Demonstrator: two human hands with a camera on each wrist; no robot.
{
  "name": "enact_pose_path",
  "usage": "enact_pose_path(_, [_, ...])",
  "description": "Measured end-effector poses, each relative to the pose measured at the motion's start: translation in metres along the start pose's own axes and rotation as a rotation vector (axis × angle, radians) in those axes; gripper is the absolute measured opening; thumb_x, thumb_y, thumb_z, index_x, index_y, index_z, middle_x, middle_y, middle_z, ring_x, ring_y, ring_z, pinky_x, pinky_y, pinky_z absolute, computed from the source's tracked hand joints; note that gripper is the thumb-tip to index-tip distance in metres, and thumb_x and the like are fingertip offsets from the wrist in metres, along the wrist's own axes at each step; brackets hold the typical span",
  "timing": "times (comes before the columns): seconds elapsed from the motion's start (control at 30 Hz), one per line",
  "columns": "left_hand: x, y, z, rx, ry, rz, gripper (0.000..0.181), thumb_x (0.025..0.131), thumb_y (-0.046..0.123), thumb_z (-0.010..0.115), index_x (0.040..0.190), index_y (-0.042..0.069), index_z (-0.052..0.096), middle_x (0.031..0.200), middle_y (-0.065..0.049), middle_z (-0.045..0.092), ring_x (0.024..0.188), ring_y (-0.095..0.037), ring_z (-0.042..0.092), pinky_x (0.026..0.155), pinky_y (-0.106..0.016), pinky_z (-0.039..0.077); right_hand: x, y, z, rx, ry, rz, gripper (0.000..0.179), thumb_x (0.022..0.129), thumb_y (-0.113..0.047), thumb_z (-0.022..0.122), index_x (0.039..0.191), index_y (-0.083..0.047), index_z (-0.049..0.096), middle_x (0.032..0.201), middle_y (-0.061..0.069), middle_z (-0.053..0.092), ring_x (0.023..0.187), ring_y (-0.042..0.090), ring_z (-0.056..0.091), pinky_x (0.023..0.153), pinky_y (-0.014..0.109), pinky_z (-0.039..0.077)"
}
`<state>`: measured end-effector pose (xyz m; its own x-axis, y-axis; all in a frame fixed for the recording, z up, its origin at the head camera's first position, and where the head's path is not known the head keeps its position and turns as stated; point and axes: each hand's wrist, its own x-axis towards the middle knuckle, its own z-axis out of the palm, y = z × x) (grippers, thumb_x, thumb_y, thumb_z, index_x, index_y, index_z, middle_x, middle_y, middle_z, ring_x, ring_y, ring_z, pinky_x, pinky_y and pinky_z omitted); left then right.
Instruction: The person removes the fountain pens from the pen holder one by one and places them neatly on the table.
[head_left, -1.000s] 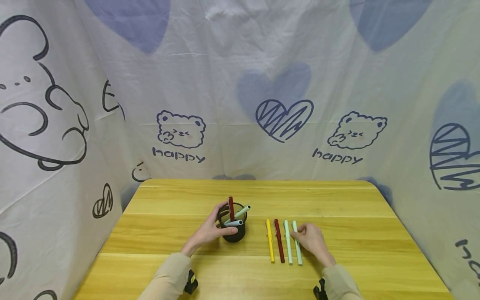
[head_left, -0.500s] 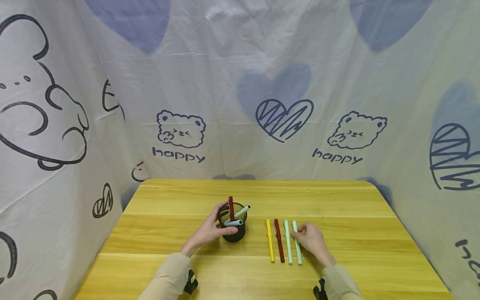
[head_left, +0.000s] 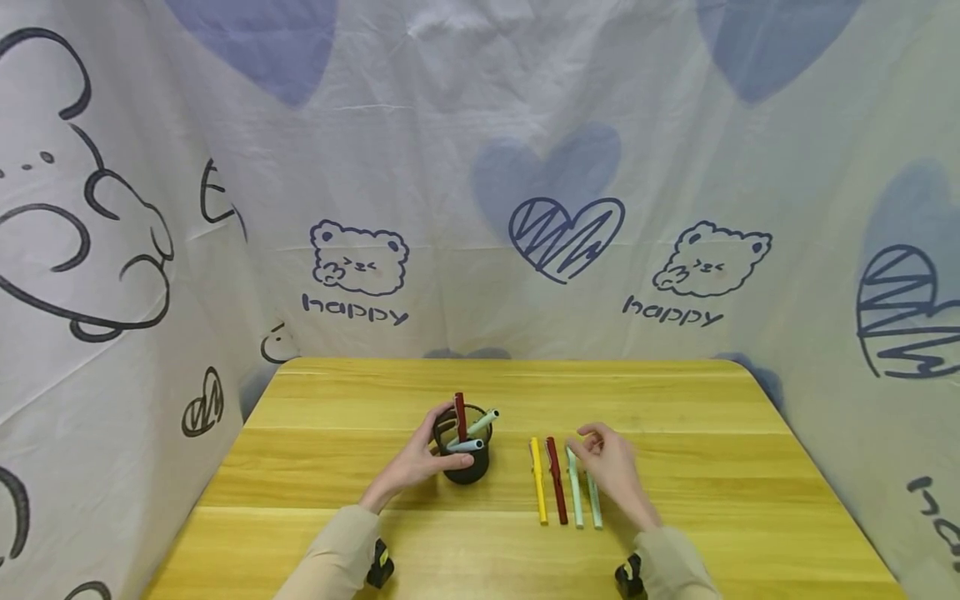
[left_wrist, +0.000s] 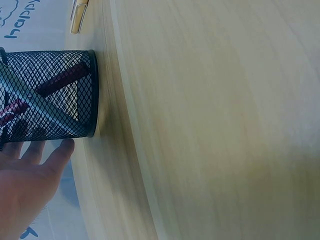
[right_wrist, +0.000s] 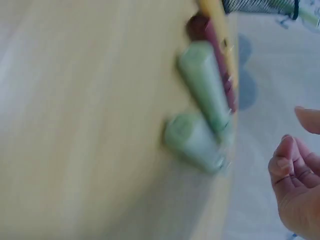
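My left hand (head_left: 411, 468) holds a black mesh pen cup (head_left: 467, 473), its thumb across the near side and its fingers round the far left side. Inside the cup lean a dark red pen (head_left: 460, 414), a pale green pen (head_left: 483, 422) and a light blue pen (head_left: 467, 447). My right hand (head_left: 615, 471) hovers above the table with loosely bent fingers, holding nothing. Below it lie two mint-green pens (head_left: 575, 496), the rightmost pen (head_left: 594, 504) partly covered by the hand. Left of these are a dark red pen (head_left: 557, 483) and a yellow pen (head_left: 538, 483), side by side.
Everything stands on a light wooden table (head_left: 337, 408). A white patterned cloth (head_left: 450, 167) hangs behind and on both sides. Both wrists carry small black devices, the left device (head_left: 380, 565) and the right device (head_left: 628, 577).
My right hand has let go of the rightmost green pen and lifted slightly up and to the left. That pen stays on the table. My left hand still holds the cup in place.
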<state>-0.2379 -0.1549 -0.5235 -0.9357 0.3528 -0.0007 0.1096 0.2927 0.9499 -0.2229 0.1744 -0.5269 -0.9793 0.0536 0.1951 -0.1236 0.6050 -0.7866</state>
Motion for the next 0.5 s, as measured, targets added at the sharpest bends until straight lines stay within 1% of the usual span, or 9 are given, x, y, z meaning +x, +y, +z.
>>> enact_pose_path(0.1, [-0.001,0.000,-0.001,0.016,0.003,0.000,0.097,0.084,0.031,0.083,0.160,0.027,0.022,0.166,-0.012,0.026,0.154,-0.038,0.024,0.120,-0.066,0.026,0.002,-0.017,0.009,0.093,-0.011,-0.071,0.026,0.090,-0.013,0.077,0.109,0.002,0.070,0.081,0.007,0.066,0.065,0.003,0.055,0.059,0.019,0.048])
enact_pose_path(0.23, [-0.001,0.000,-0.002,0.030,0.005,-0.003,0.098,0.084,0.033,0.083,0.160,0.027,0.022,0.167,-0.013,0.024,0.153,-0.040,0.023,0.119,-0.067,0.025,0.007,-0.038,0.021,0.200,-0.060,-0.096,0.029,0.088,-0.013,0.078,0.113,-0.001,0.070,0.086,0.008,0.067,0.068,0.004,0.056,0.062,0.017,0.049])
enact_pose_path(0.33, [-0.001,0.000,-0.002,0.025,0.002,-0.004,0.098,0.084,0.033,0.083,0.160,0.026,0.022,0.167,-0.013,0.024,0.153,-0.040,0.023,0.119,-0.068,0.026,0.012,-0.051,0.030,0.242,-0.111,-0.102,0.033,0.088,-0.014,0.079,0.118,-0.002,0.070,0.090,0.009,0.067,0.069,0.004,0.056,0.062,0.017,0.049])
enact_pose_path(0.43, [0.000,0.001,-0.001,0.015,-0.003,-0.003,0.098,0.084,0.033,0.083,0.161,0.026,0.021,0.167,-0.013,0.024,0.153,-0.040,0.023,0.118,-0.068,0.026,0.017,-0.062,0.038,0.252,-0.160,-0.119,0.037,0.089,-0.016,0.078,0.123,-0.004,0.068,0.094,0.008,0.067,0.070,0.005,0.056,0.062,0.017,0.048])
enact_pose_path(0.5, [0.001,0.001,-0.001,0.012,-0.003,-0.004,0.098,0.085,0.033,0.083,0.160,0.026,0.021,0.167,-0.013,0.024,0.153,-0.040,0.024,0.118,-0.068,0.026,0.020,-0.068,0.043,0.249,-0.178,-0.138,0.039,0.089,-0.017,0.078,0.124,-0.004,0.068,0.095,0.008,0.067,0.070,0.005,0.057,0.062,0.018,0.048])
